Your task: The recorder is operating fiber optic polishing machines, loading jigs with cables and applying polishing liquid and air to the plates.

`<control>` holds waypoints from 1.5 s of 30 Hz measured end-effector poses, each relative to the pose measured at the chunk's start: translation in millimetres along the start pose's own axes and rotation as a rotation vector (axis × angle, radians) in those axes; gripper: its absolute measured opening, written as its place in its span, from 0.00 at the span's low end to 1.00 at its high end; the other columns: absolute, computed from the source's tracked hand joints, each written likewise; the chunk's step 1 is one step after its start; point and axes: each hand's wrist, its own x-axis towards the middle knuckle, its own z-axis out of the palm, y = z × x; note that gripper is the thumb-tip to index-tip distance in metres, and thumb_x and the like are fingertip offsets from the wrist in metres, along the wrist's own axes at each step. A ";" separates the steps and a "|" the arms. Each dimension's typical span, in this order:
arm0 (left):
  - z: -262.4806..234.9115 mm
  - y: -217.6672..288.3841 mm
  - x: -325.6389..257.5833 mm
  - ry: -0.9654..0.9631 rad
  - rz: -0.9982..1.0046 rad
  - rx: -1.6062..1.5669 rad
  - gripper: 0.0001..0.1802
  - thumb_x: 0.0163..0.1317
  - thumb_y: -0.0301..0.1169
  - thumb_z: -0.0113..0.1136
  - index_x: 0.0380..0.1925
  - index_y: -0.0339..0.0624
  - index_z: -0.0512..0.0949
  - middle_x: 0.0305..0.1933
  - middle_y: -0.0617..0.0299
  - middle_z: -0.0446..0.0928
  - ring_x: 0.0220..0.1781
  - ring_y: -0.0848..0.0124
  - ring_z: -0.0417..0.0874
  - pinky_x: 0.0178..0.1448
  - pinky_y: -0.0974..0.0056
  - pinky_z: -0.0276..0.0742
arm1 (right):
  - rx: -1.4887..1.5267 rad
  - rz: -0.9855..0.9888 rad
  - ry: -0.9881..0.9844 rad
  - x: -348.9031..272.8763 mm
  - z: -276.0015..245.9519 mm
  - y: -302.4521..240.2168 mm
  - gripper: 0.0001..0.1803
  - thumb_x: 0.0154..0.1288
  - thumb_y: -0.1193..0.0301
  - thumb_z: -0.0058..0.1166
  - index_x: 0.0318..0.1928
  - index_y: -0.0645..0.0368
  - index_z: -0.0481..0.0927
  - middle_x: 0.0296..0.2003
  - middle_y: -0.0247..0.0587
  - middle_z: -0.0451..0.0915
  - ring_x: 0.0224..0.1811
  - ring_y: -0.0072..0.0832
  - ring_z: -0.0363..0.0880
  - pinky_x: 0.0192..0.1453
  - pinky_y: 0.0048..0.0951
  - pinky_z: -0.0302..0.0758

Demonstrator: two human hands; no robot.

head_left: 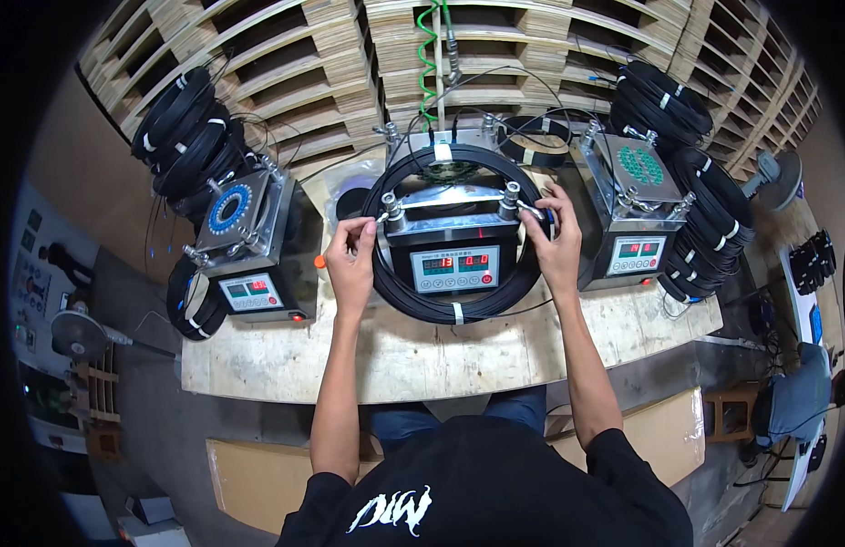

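Note:
A large coil of black cable [400, 296], tied with white bands, hangs round the front of the middle machine [450, 225]. The machine's panel [454, 269] shows lit red digits inside the ring. On its front bar stand two knurled metal posts with small side levers. My left hand [351, 260] pinches the left lever [381, 219] with thumb and finger. At the coil's right side, my right hand [557, 244] closes on the right lever [528, 211], its upper fingers bent over the cable. The fingertips partly cover both levers.
Similar machines stand left [258, 246] and right [623, 214], with stacked black cable coils [181, 137] beside them. Wooden pallets [304, 73] rise behind the wooden bench [422, 365]. A green spiral air hose [429, 64] hangs at the back. Loose cable ends arch over the bench.

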 end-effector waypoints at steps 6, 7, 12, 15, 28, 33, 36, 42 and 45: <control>1.9 1.1 -2.3 -0.005 -0.020 -0.012 0.10 0.68 0.33 0.62 0.38 0.35 0.81 0.26 0.71 0.74 0.29 0.82 0.65 0.34 0.73 0.62 | -0.133 -0.013 -0.030 -7.6 -3.3 -15.7 0.08 0.68 0.74 0.56 0.45 0.64 0.76 0.42 0.46 0.80 0.41 0.42 0.79 0.45 0.38 0.73; 3.0 1.4 -3.1 -0.006 -0.019 -0.015 0.10 0.68 0.33 0.62 0.38 0.35 0.81 0.26 0.71 0.74 0.29 0.82 0.65 0.34 0.73 0.62 | -0.094 0.026 0.016 -5.5 -0.5 -15.1 0.09 0.70 0.72 0.54 0.46 0.64 0.75 0.36 0.45 0.78 0.35 0.40 0.77 0.42 0.36 0.73; 1.1 -3.0 -3.5 0.002 -0.029 -0.041 0.10 0.69 0.33 0.62 0.38 0.35 0.81 0.27 0.72 0.74 0.29 0.83 0.65 0.34 0.74 0.61 | -0.298 0.266 -0.021 6.5 -3.1 -30.3 0.11 0.74 0.70 0.50 0.50 0.63 0.74 0.29 0.48 0.76 0.31 0.40 0.78 0.36 0.36 0.73; 1.4 -6.2 -3.4 -0.002 -0.038 -0.060 0.10 0.69 0.33 0.62 0.38 0.36 0.81 0.26 0.72 0.74 0.29 0.83 0.65 0.34 0.74 0.61 | -0.272 0.105 -0.042 2.2 -4.1 -34.9 0.12 0.73 0.71 0.52 0.52 0.63 0.74 0.34 0.49 0.78 0.37 0.44 0.80 0.39 0.38 0.74; 7.9 -12.1 -7.2 0.042 -0.027 -0.084 0.11 0.69 0.35 0.62 0.36 0.36 0.80 0.25 0.72 0.73 0.28 0.82 0.65 0.33 0.73 0.61 | -0.233 0.078 0.001 2.2 2.2 -17.5 0.09 0.75 0.70 0.47 0.48 0.63 0.72 0.27 0.51 0.80 0.27 0.46 0.79 0.34 0.40 0.72; 6.9 -18.7 -6.4 0.091 0.016 -0.080 0.11 0.69 0.34 0.62 0.35 0.35 0.81 0.26 0.72 0.74 0.28 0.83 0.65 0.33 0.74 0.61 | 0.001 0.278 0.023 -19.4 1.5 -30.7 0.17 0.75 0.66 0.50 0.57 0.63 0.69 0.25 0.44 0.76 0.25 0.25 0.69 0.31 0.31 0.67; 13.6 -14.2 -7.4 0.098 0.011 -0.101 0.11 0.69 0.34 0.62 0.35 0.35 0.81 0.26 0.71 0.74 0.28 0.83 0.65 0.33 0.74 0.61 | -0.179 0.062 -0.017 -63.8 2.3 -34.4 0.16 0.69 0.71 0.56 0.56 0.60 0.75 0.37 0.46 0.78 0.33 0.35 0.75 0.38 0.35 0.72; 11.1 -21.2 -9.1 0.120 0.039 -0.098 0.11 0.69 0.34 0.62 0.36 0.35 0.81 0.26 0.71 0.73 0.28 0.83 0.65 0.33 0.74 0.61 | -0.728 -0.218 -0.497 -133.9 4.9 -25.9 0.32 0.61 0.58 0.63 0.65 0.51 0.72 0.55 0.44 0.72 0.60 0.40 0.66 0.61 0.51 0.60; 13.4 -20.2 -9.2 0.130 0.045 -0.104 0.12 0.69 0.35 0.62 0.36 0.35 0.81 0.26 0.72 0.73 0.28 0.83 0.64 0.32 0.73 0.60 | -0.824 -0.270 -0.581 -136.5 2.8 -17.5 0.41 0.57 0.56 0.65 0.70 0.49 0.66 0.59 0.43 0.68 0.61 0.40 0.63 0.61 0.54 0.58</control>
